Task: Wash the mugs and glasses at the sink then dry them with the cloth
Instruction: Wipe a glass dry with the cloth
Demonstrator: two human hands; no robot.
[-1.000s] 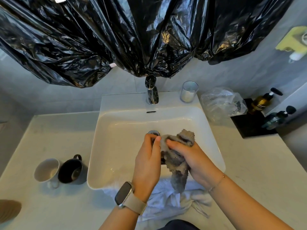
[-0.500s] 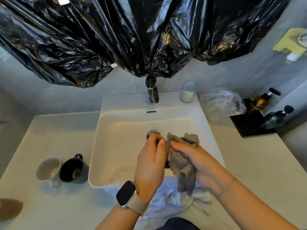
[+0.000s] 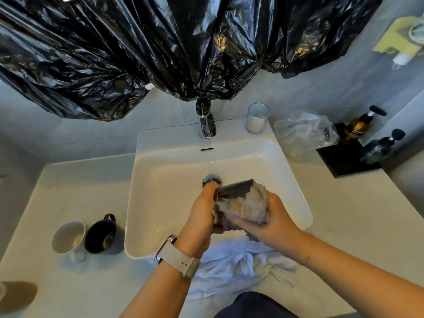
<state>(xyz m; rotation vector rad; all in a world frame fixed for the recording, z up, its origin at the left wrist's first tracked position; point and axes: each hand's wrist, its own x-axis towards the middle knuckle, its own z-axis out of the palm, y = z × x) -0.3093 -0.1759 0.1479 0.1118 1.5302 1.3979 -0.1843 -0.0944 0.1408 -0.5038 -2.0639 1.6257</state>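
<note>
Head view is showing the white sink (image 3: 296, 203) as landmark; over its basin, beside the drain, both hands are working a dark glass (image 3: 236, 189), likely so drips fall inside. Left hand (image 3: 202, 216) is curling its fingers round the glass's base, steadying it sideways. Right hand (image 3: 273, 221) is cupping the grey cloth (image 3: 247, 206) against it. Two mugs (image 3: 101, 235) are waiting left of the sink on the surface.

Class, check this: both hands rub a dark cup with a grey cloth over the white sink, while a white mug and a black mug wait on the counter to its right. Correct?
Not quite. In the head view the white mug and black mug stand to the left of the white sink, not its right. The rest holds.
</note>
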